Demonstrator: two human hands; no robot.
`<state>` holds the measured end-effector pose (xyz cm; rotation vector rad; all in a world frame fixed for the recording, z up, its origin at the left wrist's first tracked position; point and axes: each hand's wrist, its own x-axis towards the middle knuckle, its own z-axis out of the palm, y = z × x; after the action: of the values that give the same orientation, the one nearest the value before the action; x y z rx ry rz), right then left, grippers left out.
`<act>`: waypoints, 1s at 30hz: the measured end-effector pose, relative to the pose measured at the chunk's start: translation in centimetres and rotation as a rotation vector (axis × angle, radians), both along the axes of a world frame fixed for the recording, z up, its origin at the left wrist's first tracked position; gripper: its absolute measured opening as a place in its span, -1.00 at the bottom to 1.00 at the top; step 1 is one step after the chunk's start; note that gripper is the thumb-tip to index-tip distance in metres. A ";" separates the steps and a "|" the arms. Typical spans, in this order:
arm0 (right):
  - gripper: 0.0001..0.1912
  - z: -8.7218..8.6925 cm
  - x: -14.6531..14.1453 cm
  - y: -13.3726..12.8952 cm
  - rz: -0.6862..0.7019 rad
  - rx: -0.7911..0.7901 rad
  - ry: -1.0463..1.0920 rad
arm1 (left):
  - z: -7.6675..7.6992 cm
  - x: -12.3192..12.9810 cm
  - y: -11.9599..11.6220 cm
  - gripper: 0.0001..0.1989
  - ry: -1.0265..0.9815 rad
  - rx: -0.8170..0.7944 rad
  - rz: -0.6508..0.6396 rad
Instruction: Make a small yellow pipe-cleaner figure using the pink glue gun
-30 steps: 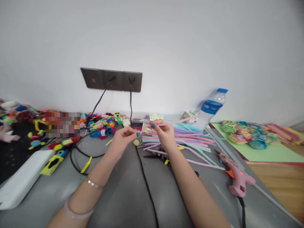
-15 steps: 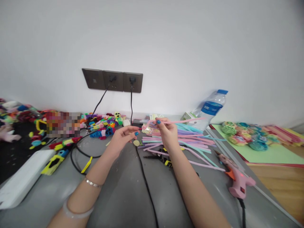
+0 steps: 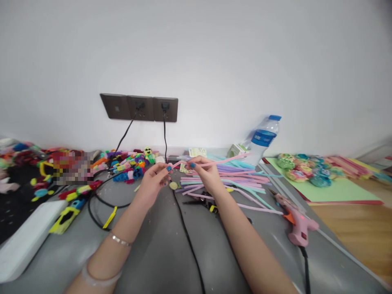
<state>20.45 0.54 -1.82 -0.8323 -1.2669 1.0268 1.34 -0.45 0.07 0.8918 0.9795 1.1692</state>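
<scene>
A pink pipe cleaner (image 3: 230, 160) stretches between my two hands above the table. My left hand (image 3: 155, 179) is closed in a pinch on its left end. Near that end, my right hand (image 3: 206, 170) grips it between thumb and finger, and the long free length sticks out to the right. Below my right hand lies a pile of pastel pipe cleaners (image 3: 245, 181) in pink, purple and turquoise. Black-and-yellow pliers (image 3: 205, 199) lie partly hidden beneath my right forearm.
A pink glue gun (image 3: 298, 224) lies at the right, cord toward me. A water bottle (image 3: 265, 136) leans by the wall. Colourful fuzzy figures (image 3: 131, 163) crowd the left, beside a white box (image 3: 30, 237). A black cable (image 3: 183, 222) crosses the table; green paper (image 3: 337, 190) holds flower-like pieces.
My left hand has closed on the pipe cleaner's left end. My right hand has lowered slightly, and the bent end now runs nearly straight between the hands. The view has shifted a little.
</scene>
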 end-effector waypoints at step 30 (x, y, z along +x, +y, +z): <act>-0.48 0.0 19.2 -18.9 -0.646 -1.055 -1.023 | -2.0 -0.2 1.5 -0.64 0.168 0.275 0.053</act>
<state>39.68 -18.36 -1.82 -2.6175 -1.0055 0.6580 1.18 1.09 -1.98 1.2048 0.9960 1.3113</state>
